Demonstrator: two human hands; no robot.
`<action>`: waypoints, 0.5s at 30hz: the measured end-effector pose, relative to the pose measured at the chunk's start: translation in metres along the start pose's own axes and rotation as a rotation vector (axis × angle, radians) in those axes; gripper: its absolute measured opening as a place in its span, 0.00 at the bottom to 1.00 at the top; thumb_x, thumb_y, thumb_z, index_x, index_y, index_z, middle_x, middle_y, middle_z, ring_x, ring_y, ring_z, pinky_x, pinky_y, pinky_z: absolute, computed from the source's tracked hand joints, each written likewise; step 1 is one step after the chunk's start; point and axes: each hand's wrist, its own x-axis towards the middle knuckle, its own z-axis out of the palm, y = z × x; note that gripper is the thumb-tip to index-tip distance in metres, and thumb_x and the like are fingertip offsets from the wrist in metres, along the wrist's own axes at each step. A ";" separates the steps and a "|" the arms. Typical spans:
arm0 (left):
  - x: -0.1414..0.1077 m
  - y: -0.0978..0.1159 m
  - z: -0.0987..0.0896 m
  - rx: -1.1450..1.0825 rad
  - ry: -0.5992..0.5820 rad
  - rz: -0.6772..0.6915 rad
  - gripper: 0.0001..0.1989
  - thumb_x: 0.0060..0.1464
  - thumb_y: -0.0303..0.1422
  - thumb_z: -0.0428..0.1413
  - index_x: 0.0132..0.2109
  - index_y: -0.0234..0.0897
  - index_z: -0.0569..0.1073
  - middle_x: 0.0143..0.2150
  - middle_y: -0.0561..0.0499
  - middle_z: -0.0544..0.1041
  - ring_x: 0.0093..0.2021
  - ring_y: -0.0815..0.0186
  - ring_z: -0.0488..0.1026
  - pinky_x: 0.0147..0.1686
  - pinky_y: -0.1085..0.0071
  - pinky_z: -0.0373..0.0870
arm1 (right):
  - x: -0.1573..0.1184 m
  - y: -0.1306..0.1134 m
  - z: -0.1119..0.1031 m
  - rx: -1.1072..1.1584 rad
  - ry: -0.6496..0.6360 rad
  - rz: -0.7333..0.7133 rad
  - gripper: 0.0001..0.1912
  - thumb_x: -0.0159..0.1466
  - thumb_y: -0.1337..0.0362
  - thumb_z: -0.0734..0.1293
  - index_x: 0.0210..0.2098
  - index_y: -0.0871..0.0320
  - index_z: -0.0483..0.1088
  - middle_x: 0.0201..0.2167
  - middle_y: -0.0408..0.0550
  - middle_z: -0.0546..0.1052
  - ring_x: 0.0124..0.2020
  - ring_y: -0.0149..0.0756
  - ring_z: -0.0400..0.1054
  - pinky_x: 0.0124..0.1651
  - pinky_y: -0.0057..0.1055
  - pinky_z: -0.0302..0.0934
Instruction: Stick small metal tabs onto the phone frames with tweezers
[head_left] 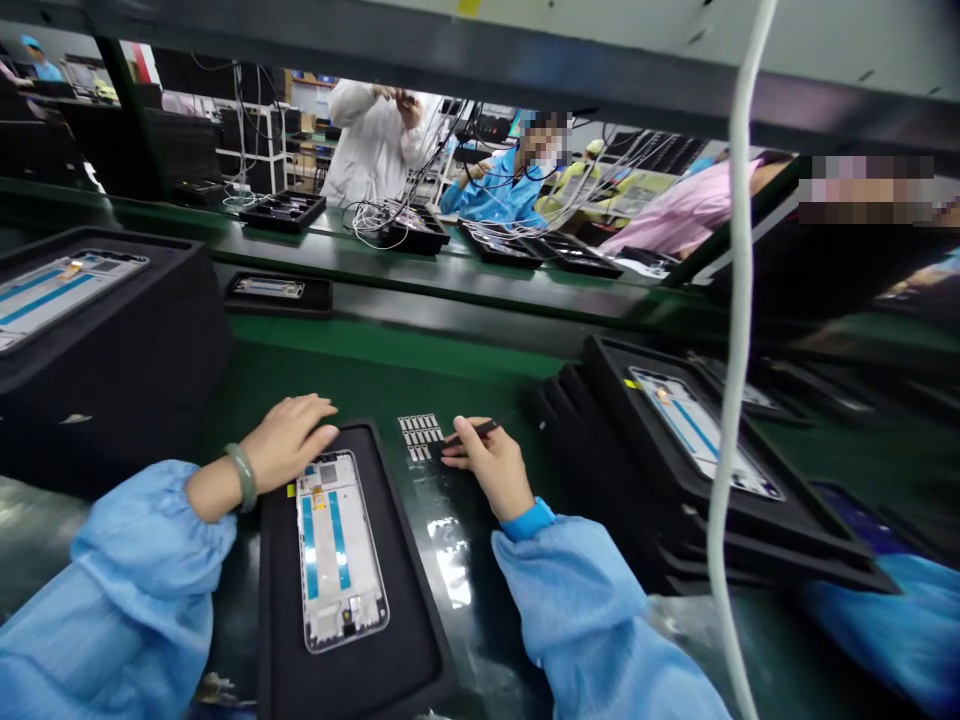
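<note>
A phone display frame [342, 550] with a white border and blue strips lies face up in a black tray [409, 640] on the green bench. My left hand [289, 442] rests flat at the tray's far edge, fingertips just above the frame's top end, holding nothing. My right hand [487, 466] pinches a slim black tool [472, 433], perhaps tweezers. Its tip points left, close to a sheet of small silver labels [420, 437] on the bench.
A stack of black trays [675, 480] at the right holds another phone frame [701, 430]. A black box [112, 340] with a phone frame stands at the left. A white cable [739, 300] hangs in front at the right. Beyond a shelf, several people work at a line.
</note>
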 end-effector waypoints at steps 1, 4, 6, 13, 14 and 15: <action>0.006 0.014 0.003 0.010 -0.031 0.049 0.21 0.60 0.42 0.40 0.54 0.39 0.65 0.57 0.45 0.66 0.61 0.59 0.57 0.59 0.53 0.53 | 0.002 0.004 0.001 0.008 0.005 0.021 0.19 0.54 0.51 0.68 0.34 0.60 0.64 0.26 0.45 0.72 0.26 0.33 0.72 0.28 0.30 0.71; 0.024 0.056 0.021 0.039 -0.126 0.194 0.20 0.59 0.44 0.44 0.55 0.46 0.65 0.61 0.49 0.63 0.62 0.59 0.55 0.60 0.53 0.50 | 0.004 0.010 0.004 0.004 0.008 0.055 0.17 0.54 0.53 0.68 0.33 0.61 0.64 0.24 0.45 0.73 0.23 0.32 0.72 0.26 0.28 0.71; 0.033 0.074 0.035 0.065 -0.173 0.254 0.20 0.57 0.45 0.46 0.53 0.46 0.67 0.61 0.47 0.62 0.63 0.56 0.54 0.59 0.50 0.48 | 0.005 0.010 0.005 0.007 0.010 0.071 0.17 0.54 0.54 0.69 0.33 0.62 0.65 0.23 0.46 0.73 0.22 0.32 0.72 0.25 0.26 0.71; 0.041 0.078 0.053 0.109 -0.207 0.287 0.20 0.59 0.45 0.43 0.53 0.47 0.68 0.61 0.45 0.63 0.61 0.54 0.56 0.59 0.44 0.41 | 0.006 0.012 0.010 0.018 0.042 0.068 0.18 0.52 0.52 0.70 0.31 0.62 0.66 0.21 0.44 0.74 0.20 0.33 0.72 0.21 0.25 0.70; 0.041 0.078 0.053 0.110 -0.203 0.283 0.20 0.58 0.46 0.43 0.53 0.46 0.68 0.60 0.46 0.63 0.61 0.55 0.57 0.59 0.45 0.41 | 0.005 0.012 0.010 0.022 0.047 0.065 0.19 0.51 0.52 0.70 0.30 0.62 0.66 0.20 0.44 0.74 0.19 0.33 0.72 0.20 0.25 0.70; 0.041 0.078 0.052 0.112 -0.197 0.273 0.20 0.58 0.46 0.45 0.53 0.45 0.68 0.59 0.45 0.64 0.60 0.55 0.58 0.60 0.46 0.41 | 0.005 0.011 0.011 0.028 0.053 0.061 0.19 0.51 0.52 0.70 0.30 0.62 0.66 0.20 0.44 0.73 0.19 0.33 0.72 0.20 0.24 0.70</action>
